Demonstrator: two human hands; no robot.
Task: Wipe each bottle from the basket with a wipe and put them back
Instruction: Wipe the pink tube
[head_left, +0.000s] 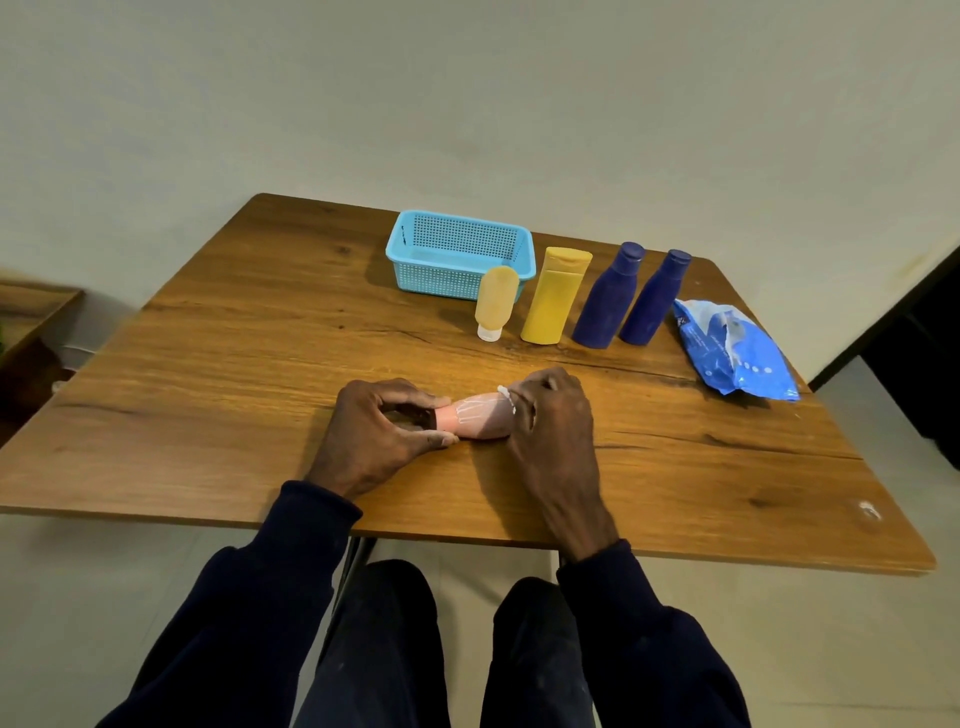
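Note:
A pink bottle (475, 418) lies on its side on the wooden table (249, 332), near the front middle. My left hand (382, 434) grips its dark cap end. My right hand (550, 415) covers its other end and pinches a thin white wipe (506, 397) against it. Further back stand a pale orange tube (496, 301) on its white cap, a yellow bottle (556, 296) and two dark blue bottles (610, 296) (655, 299) in a row. Behind them sits the light blue basket (410, 244), with nothing visible inside.
A blue wipes pack (735, 351) lies near the table's right edge, flap lifted. The table's far side is against a pale wall. A low wooden piece of furniture (31, 312) stands at the left. My legs are under the front edge.

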